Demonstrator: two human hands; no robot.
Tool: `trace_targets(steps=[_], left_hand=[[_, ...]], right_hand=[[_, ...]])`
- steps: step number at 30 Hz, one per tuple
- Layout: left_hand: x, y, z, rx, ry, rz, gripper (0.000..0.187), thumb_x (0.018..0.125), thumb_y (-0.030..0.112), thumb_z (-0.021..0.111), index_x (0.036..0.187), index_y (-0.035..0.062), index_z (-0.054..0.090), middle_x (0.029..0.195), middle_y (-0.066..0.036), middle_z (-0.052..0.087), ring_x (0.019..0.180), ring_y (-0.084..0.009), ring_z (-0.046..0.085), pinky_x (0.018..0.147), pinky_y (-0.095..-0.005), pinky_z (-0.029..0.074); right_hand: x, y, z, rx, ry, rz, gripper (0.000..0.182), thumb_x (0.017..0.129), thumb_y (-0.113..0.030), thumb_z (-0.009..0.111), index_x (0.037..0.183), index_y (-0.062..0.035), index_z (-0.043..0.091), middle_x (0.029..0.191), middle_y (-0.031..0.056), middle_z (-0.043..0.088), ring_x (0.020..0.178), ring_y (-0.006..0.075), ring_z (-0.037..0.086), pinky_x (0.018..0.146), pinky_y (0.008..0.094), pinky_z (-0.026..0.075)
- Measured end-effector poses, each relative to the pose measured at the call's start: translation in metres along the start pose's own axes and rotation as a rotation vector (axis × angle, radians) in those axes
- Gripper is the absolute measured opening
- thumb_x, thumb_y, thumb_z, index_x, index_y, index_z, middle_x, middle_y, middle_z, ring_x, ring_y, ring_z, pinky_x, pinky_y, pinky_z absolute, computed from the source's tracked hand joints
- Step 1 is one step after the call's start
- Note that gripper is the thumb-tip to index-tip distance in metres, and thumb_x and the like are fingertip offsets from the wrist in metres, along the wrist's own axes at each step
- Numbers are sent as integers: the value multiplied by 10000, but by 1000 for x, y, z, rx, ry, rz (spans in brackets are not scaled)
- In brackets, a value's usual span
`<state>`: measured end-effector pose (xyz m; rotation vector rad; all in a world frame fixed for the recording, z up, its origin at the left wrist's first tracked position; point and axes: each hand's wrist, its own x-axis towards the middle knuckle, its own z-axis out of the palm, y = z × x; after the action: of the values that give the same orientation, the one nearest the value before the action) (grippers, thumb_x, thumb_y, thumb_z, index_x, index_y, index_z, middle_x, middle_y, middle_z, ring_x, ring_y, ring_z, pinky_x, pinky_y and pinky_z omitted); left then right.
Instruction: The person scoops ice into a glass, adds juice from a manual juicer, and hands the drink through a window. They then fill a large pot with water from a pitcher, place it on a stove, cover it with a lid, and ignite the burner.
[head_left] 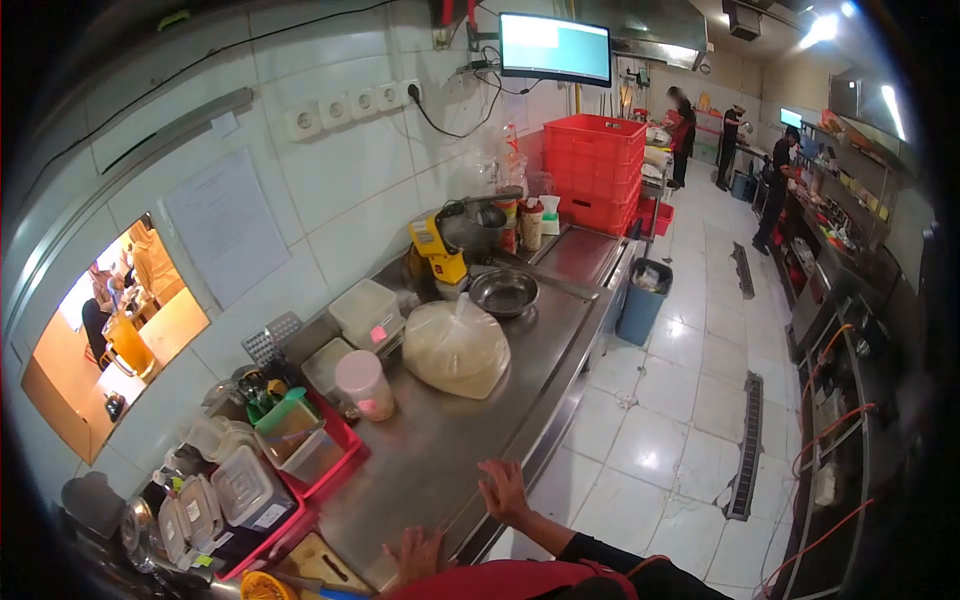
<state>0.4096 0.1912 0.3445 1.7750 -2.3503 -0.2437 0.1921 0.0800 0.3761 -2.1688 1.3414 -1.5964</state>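
My left hand (415, 556) lies low on the steel counter (440, 455), fingers spread and nothing in them. Just left of it is a cutting board (318, 566) with a dark slot, and a blue-handled tool (345, 594) by its edge. At the counter's front edge is my right hand (506, 494), open, its fingers apart and holding nothing. Farther up the counter sits a tied clear plastic bag (457, 352) of pale contents. Beside it stands a lidded pink-white tub (365, 385), with a metal bowl (504, 293) behind.
Red trays (345, 462) of lidded containers line the wall side. A yellow scale (438, 248) and stacked red crates (593, 170) stand at the far end. A grey bin (643, 300) is on the tiled floor. Several people work farther down the aisle.
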Motion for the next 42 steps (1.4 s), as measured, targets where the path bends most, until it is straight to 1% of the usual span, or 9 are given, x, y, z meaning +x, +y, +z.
trace_targets(steps=[3, 5, 6, 19, 23, 27, 29, 34, 42], left_hand=[[0, 0, 12, 203, 108, -32, 468, 682, 434, 576, 1111, 264, 494, 1156, -82, 441, 1125, -276, 351, 914, -632, 93], [11, 1, 22, 561, 557, 146, 354, 711, 395, 567, 1045, 281, 544, 1049, -18, 522, 1068, -200, 426, 922, -625, 91], [13, 0, 23, 537, 574, 112, 353, 711, 394, 567, 1044, 278, 545, 1046, -19, 523, 1065, -200, 428, 919, -623, 95], [139, 50, 29, 358, 492, -337, 347, 711, 388, 570, 1027, 245, 549, 1014, -34, 533, 1018, -202, 450, 880, -594, 145], [185, 70, 30, 329, 495, -408, 346, 711, 386, 571, 1022, 234, 550, 1005, -38, 537, 1004, -202, 456, 869, -586, 160], [224, 92, 35, 302, 490, -489, 345, 711, 384, 571, 1017, 224, 551, 995, -43, 540, 990, -203, 463, 857, -577, 175], [241, 105, 40, 295, 495, -547, 345, 711, 383, 572, 1014, 219, 552, 990, -45, 542, 983, -203, 466, 851, -572, 183], [291, 147, 45, 286, 506, -704, 344, 711, 380, 573, 1007, 206, 554, 977, -51, 546, 965, -204, 474, 836, -561, 202], [356, 207, 55, 217, 511, -916, 344, 711, 376, 574, 997, 186, 556, 958, -60, 552, 936, -205, 488, 812, -544, 232]], right_hand=[[45, 22, -39, -22, 81, 29, 260, 748, -79, 524, 995, -4, 487, 929, 152, 513, 865, 313, 456, 750, 387, 348], [83, 38, -62, -54, 117, -11, 256, 726, -49, 526, 976, -8, 487, 916, 155, 502, 835, 320, 460, 737, 406, 344], [100, 50, -69, -67, 152, -50, 262, 722, -40, 526, 979, -7, 485, 916, 158, 501, 831, 321, 461, 730, 406, 344], [384, 199, -123, -235, 205, -407, 373, 663, 2, 535, 1029, -11, 465, 928, 155, 484, 857, 328, 449, 729, 409, 349], [466, 245, -137, -552, 280, -535, 321, 709, -87, 520, 1018, -14, 478, 943, 165, 481, 866, 339, 445, 744, 434, 350], [578, 312, -146, -660, 279, -433, 385, 700, -175, 545, 1064, -75, 472, 1056, 185, 435, 929, 366, 404, 732, 514, 357], [636, 317, -154, -693, 424, -553, 392, 712, -184, 547, 1089, -108, 472, 1086, 145, 444, 948, 339, 400, 705, 508, 362], [768, 322, -170, -747, 480, -468, 459, 716, -217, 553, 1155, -145, 441, 1171, 73, 421, 980, 289, 393, 703, 502, 341], [913, 304, -197, -981, 523, -378, 576, 825, -280, 429, 1317, -284, 131, 1319, 63, 283, 1157, 318, 272, 813, 612, 252]])
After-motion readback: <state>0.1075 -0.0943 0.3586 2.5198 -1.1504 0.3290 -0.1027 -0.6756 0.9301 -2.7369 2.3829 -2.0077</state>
